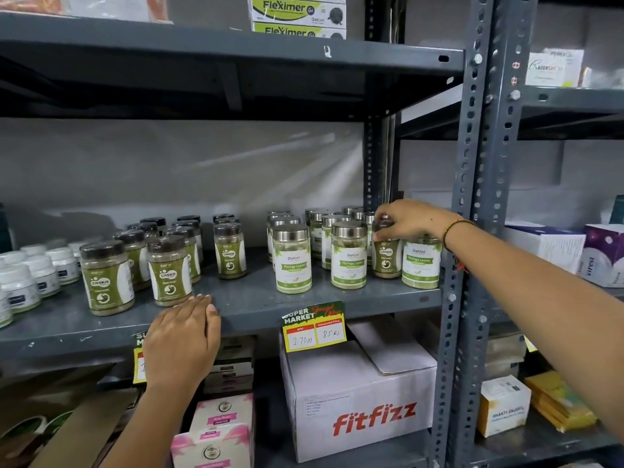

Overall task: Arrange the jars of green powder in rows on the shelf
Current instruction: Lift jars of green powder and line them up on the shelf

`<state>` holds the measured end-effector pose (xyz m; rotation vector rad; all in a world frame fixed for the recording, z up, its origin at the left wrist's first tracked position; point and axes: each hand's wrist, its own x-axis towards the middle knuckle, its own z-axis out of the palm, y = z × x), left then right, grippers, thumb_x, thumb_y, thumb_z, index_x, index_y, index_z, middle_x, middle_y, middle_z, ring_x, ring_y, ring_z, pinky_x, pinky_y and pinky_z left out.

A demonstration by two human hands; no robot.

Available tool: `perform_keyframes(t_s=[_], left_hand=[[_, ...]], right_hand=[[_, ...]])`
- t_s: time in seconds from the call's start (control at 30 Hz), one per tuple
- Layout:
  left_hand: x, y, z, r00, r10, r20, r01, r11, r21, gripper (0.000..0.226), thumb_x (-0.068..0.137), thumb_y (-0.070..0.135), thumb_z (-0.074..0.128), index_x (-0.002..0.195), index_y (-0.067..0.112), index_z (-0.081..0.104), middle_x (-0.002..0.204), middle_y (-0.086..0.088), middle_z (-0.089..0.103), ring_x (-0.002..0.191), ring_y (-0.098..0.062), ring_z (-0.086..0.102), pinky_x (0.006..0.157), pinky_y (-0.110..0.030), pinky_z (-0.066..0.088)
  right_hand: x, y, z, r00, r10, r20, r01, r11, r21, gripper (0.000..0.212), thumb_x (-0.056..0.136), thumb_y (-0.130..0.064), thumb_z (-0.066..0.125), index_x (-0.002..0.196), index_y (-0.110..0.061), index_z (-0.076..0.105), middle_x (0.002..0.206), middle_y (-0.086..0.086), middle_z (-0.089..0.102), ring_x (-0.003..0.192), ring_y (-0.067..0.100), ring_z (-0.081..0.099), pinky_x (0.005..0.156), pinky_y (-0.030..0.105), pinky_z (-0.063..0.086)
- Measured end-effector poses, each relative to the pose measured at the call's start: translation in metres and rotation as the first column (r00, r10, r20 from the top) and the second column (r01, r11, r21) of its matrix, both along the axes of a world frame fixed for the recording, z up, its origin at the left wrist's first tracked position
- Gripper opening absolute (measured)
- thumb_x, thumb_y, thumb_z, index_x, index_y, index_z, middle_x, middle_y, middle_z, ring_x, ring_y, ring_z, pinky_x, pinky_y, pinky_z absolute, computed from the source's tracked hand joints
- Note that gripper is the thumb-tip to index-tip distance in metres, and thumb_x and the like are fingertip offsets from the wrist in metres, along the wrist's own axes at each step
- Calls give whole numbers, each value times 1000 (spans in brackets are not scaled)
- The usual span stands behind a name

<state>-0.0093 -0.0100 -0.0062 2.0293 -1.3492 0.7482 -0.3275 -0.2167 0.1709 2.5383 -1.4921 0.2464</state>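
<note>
White fitfizz carton (358,396) at five o'clock; price tag (314,327) above it; Fleximer boxes (299,13) at twelve o'clock.

"gaska" jars (167,270), "moringa leaves" jars (293,261), "fitfizz" box (363,405), price tag (315,331) perhaps "170rs", "85rs"

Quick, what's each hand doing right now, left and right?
Left hand: open, flat on the shelf edge, holding nothing.
Right hand: closed around the lid of a dark-lidded Gaska jar among the Moringa jars.
</note>
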Motion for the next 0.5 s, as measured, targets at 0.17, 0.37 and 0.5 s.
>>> perform_keyframes(t_s=[0.17, 0.37, 0.5], left_hand=[[1, 1, 0, 1000, -5, 23, 5, 1000, -1, 48, 94, 32, 34, 108, 5, 71, 109, -13, 72, 105, -28, 66, 94, -43, 46], [0, 3, 1, 1000, -10, 18, 10, 1000, 11, 47, 95, 33, 34, 108, 7, 71, 110, -11, 72, 105, -26, 66, 95, -41, 46], [1, 2, 1, 1000, -9, 18, 9, 1000, 3, 47, 94, 34, 35, 108, 8, 71, 110, -10, 72, 104, -25, 66, 95, -41, 47]], right_hand=[[-3, 9, 10, 971, 96, 219, -61, 985, -160, 58, 81, -50, 70, 127, -19, 54, 116, 8, 61, 102, 23, 56, 86, 37, 48], [12, 42, 46, 916, 225, 332, -60, 895, -442, 60, 79, -51, 71, 128, -20, 55, 116, 14, 56, 107, 35, 55, 90, 48, 49], [43, 72, 65, 865, 365, 345, -132, 828, -545, 61, 80, -52, 68, 132, -23, 52, 122, 10, 54, 115, 29, 49, 93, 47, 46]])
